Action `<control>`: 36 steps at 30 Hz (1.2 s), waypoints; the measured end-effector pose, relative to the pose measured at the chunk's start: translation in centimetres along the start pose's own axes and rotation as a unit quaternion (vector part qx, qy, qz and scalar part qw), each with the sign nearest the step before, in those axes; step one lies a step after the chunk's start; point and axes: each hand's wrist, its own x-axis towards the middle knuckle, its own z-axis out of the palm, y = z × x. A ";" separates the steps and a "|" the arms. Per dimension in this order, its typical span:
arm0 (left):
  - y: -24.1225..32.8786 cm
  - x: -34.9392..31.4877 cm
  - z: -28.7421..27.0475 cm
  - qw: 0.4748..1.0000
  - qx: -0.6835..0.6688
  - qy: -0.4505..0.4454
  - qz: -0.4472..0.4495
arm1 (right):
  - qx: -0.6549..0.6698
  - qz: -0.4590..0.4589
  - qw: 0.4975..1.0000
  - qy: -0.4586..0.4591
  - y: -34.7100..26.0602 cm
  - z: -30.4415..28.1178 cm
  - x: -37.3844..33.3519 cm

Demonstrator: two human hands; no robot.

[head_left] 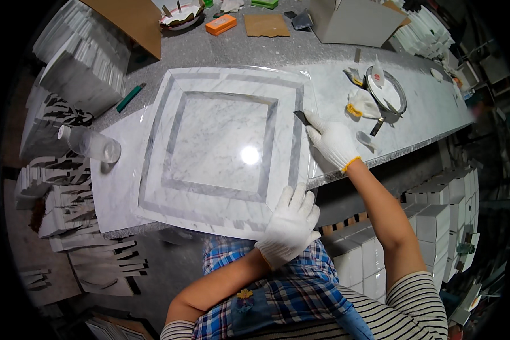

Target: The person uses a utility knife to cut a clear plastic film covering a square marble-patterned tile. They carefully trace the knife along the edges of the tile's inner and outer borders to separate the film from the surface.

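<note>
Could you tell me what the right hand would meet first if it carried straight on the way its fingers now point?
The right hand points up-left, its fingers on a small dark scraper at the right edge of the square marble panel. Going on, it would probably slide across that panel's grey border strip.

Bright, even indoor light from overhead. A round white glare spot sits on the polished marble panel (221,147), between the gloved fingers of the right hand (332,140) and the left hand (290,224). Shadows are soft. Fisheye bending curves the table edge; corners fall black, edges blur slightly.
</note>
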 end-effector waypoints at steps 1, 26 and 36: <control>0.1 0.1 0.0 1.000 0.002 -0.004 -0.004 | 0.007 0.002 1.000 -0.005 -0.1 0.0 -0.4; 0.2 0.2 0.5 1.000 0.007 -0.011 -0.010 | 0.034 -0.092 0.994 0.042 0.8 0.3 -5.5; 0.0 0.1 0.2 1.000 -0.006 0.018 0.005 | 0.044 -0.036 0.998 0.013 -0.5 0.1 -7.2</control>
